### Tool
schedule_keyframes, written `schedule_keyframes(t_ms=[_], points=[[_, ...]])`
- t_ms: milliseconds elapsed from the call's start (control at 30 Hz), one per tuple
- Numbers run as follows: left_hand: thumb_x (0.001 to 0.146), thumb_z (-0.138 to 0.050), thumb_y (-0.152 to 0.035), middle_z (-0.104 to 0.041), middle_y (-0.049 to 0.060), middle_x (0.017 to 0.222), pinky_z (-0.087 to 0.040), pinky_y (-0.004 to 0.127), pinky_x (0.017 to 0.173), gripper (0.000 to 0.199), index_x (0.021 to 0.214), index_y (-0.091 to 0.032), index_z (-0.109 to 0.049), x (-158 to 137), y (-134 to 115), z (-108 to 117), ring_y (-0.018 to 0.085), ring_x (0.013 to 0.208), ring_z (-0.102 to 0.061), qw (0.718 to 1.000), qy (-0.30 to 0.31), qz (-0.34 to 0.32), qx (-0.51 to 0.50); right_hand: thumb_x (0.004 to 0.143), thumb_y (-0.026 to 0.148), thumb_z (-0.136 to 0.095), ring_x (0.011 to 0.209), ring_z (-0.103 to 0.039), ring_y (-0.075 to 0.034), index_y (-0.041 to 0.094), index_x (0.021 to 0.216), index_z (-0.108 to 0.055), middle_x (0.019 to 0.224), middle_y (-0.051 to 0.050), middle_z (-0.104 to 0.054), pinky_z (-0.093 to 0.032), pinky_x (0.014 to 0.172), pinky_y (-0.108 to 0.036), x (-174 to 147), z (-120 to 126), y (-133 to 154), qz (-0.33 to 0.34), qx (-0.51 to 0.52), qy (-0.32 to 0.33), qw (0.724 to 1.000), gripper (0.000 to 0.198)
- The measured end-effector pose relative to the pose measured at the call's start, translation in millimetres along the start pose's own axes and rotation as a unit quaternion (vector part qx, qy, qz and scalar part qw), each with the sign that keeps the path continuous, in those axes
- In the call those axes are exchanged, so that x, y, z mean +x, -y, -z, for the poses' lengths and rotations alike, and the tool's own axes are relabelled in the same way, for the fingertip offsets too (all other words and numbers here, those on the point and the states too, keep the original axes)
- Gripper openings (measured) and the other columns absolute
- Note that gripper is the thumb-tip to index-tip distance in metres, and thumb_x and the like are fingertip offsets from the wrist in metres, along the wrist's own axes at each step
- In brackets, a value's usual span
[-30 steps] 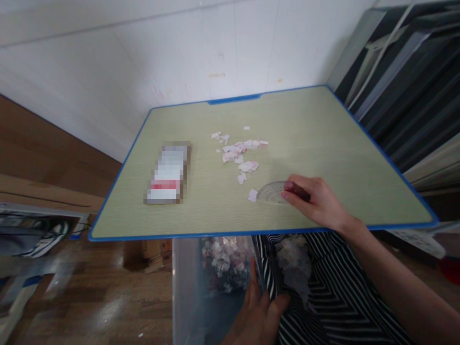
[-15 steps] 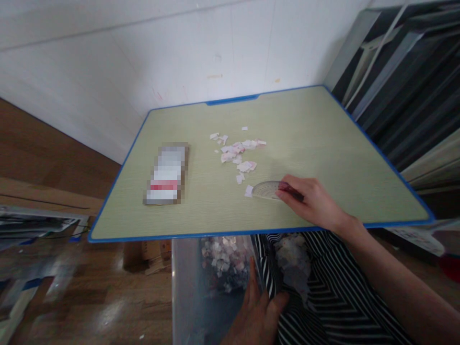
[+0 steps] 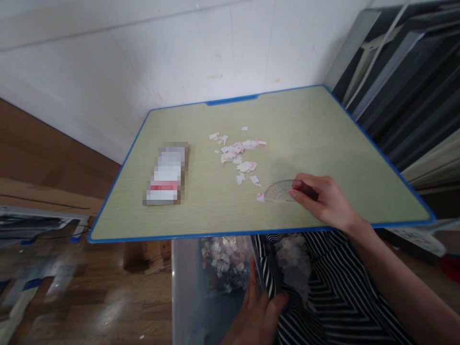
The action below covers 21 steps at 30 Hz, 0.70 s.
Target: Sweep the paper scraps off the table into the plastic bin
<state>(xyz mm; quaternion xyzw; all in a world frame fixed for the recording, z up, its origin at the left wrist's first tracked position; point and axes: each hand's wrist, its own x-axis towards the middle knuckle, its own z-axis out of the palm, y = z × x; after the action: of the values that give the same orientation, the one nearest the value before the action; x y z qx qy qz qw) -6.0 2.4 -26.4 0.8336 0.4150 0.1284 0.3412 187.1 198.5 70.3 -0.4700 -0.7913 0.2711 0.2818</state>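
My right hand [image 3: 318, 196] pinches a clear plastic protractor [image 3: 278, 190] low over the pale green tabletop. The protractor's left tip touches or overlaps a small white and pink paper scrap [image 3: 260, 197]. Farther in, a loose heap of paper scraps [image 3: 233, 152] is spread across the middle of the board, with another scrap [image 3: 255, 180] lying just above the protractor. Below the table edge, my left hand [image 3: 257, 306] rests with fingers extended against the side of a translucent plastic bin [image 3: 187, 287]. Inside the bin lie many similar paper bits [image 3: 224, 261].
The blue-rimmed table [image 3: 201, 215] stands against a white wall [image 3: 215, 57]. A blurred-out flat object [image 3: 165, 175] lies on its left side. Dark panels [image 3: 413, 81] lean at the right. More paper pieces [image 3: 293, 256] sit on the striped cloth [image 3: 341, 287] over my lap. Cardboard [image 3: 154, 254] is on the floor.
My right hand has moved the protractor a little to the right and nearer me. A scrap now lies apart above it, and another is at its tip. My left hand stays put.
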Motion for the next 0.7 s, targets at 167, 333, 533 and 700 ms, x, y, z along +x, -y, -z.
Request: schedule_keyframes(t_ms=[167, 333, 533, 700], points=[[0.085, -0.062, -0.001, 0.000, 0.011, 0.156, -0.034, 0.052, 0.106, 0.053, 0.128, -0.026, -0.043, -1.1, 1.3, -2.2, 0.037, 0.135, 0.010, 0.999, 0.007, 0.031, -0.026, 0.085, 0.028, -0.047, 0.046, -0.043, -0.012, 0.025, 0.067, -0.039, 0.054, 0.002, -0.045, -0.033, 0.047, -0.028, 2.0, -1.3, 0.7, -0.031, -0.023, -0.056, 0.998, 0.020], [0.084, -0.063, 0.001, -0.006, 0.010, 0.156, -0.032, 0.056, 0.105, 0.054, 0.127, -0.025, -0.045, -0.7, 0.9, -3.7, 0.037, 0.135, 0.013, 1.000, 0.008, 0.018, -0.017, 0.086, 0.028, -0.046, 0.047, -0.044, -0.012, 0.024, 0.070, -0.041, 0.056, 0.001, -0.048, -0.034, 0.047, -0.028, 7.0, -4.8, 1.1, -0.024, -0.036, -0.047, 0.998, 0.018], [0.082, -0.065, 0.001, 0.005, 0.009, 0.156, -0.034, 0.057, 0.103, 0.057, 0.128, -0.027, -0.046, -1.4, 1.4, -6.9, 0.039, 0.136, 0.006, 0.999, 0.009, 0.044, -0.024, 0.084, 0.026, -0.048, 0.043, -0.039, -0.009, 0.023, 0.067, -0.041, 0.051, 0.005, -0.040, -0.030, 0.043, -0.025, 6.5, -5.9, 0.6, 0.022, -0.005, -0.028, 0.999, 0.019], [0.084, -0.064, -0.002, 0.005, 0.005, 0.156, -0.035, 0.052, 0.106, 0.050, 0.126, -0.024, -0.048, 0.6, 0.2, -1.7, 0.038, 0.135, 0.012, 1.000, 0.006, 0.024, -0.015, 0.085, 0.023, -0.048, 0.042, -0.036, -0.008, 0.022, 0.068, -0.042, 0.052, 0.006, -0.038, -0.028, 0.041, -0.024, 4.6, -4.8, 0.4, 0.039, 0.009, -0.038, 0.998, 0.019]])
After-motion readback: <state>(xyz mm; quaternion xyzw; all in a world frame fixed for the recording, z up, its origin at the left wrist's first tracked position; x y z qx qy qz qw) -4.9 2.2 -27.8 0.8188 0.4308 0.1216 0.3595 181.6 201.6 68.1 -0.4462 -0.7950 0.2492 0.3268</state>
